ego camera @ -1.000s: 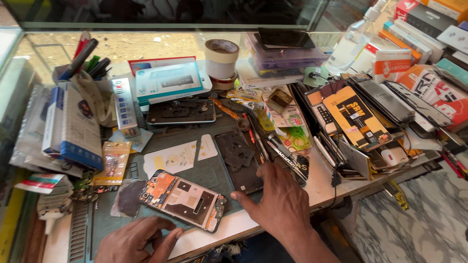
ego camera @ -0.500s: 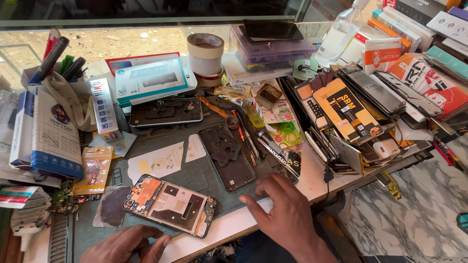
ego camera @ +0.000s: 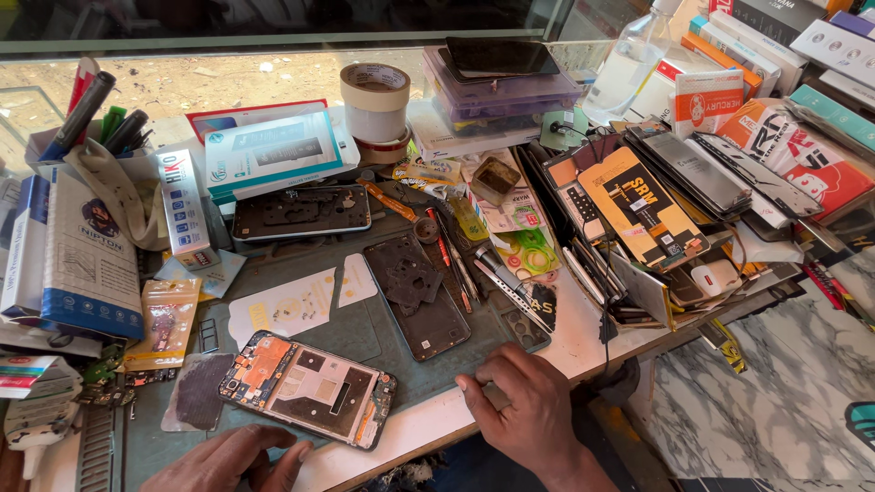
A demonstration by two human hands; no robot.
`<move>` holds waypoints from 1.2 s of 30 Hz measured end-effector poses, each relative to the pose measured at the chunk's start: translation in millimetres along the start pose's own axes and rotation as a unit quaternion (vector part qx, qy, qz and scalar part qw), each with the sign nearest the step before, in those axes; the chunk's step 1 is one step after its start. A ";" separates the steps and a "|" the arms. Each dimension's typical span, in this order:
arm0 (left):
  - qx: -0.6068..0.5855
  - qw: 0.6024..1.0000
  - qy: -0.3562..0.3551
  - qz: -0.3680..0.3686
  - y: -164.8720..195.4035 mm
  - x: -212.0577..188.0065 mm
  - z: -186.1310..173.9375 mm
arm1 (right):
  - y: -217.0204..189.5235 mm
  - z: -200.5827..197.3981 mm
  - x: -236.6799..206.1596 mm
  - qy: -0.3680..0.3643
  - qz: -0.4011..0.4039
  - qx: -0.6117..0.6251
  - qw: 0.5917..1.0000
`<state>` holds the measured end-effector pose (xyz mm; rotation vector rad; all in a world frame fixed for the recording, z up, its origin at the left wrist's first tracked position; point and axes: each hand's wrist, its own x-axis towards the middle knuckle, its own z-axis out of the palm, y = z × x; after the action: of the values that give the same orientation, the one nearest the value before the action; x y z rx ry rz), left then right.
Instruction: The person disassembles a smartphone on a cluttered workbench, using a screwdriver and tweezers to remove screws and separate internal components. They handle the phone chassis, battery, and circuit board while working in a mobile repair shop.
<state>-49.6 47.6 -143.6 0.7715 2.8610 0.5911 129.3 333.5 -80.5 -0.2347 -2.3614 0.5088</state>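
**Operator:** Since the earlier frame my right hand (ego camera: 524,405) has slid down toward the bench edge; it lies fingers curled on the green mat (ego camera: 365,337), and it may pinch something small at the fingertips, though I cannot tell. My left hand (ego camera: 232,460) sits lower and flatter, fingers loosely spread, holding nothing.

**Second:** Where is the phone from there?

**Operator:** The opened phone (ego camera: 308,388) lies face down just above my left fingertips, tilted, well to the left of my right hand. Its back is off, with a copper-coloured board at one end and a bare metal shield in the middle.

**Second:** How would it handle?

**Operator:** Light and stiff along the frame, I judge, but fragile inside: exposed board, thin flex, likely glass underneath. I would take it by the two long side rails and keep my fingers off the board end. The mat looks grippy, so it should not skate.

**Second:** Anything close by?

**Operator:** A black back cover (ego camera: 419,296) lies just beyond my right knuckles, tweezers (ego camera: 510,290) beside it. A grey cloth patch (ego camera: 196,392) touches the phone's far end, left of my left hand.
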 end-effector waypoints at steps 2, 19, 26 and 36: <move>-0.003 1.000 -0.004 0.001 0.3 0.9 -0.7 | -1.3 -1.0 0.9 -0.003 0.005 -0.005 1.000; -0.079 0.995 0.060 0.004 9.6 7.7 0.6 | -1.1 -2.7 0.4 -0.020 0.000 -0.020 1.000; 0.015 0.999 -0.025 -0.014 5.6 7.4 -4.6 | 4.8 3.2 -2.5 -0.034 0.014 -0.022 0.999; -0.178 0.966 0.104 0.158 37.6 -21.7 -69.9 | -7.7 12.7 2.6 0.023 0.004 -0.046 0.999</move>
<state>-28.5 42.9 -64.3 1.1656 2.6957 1.2551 118.6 323.5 -84.3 -0.2942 -2.3431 0.3943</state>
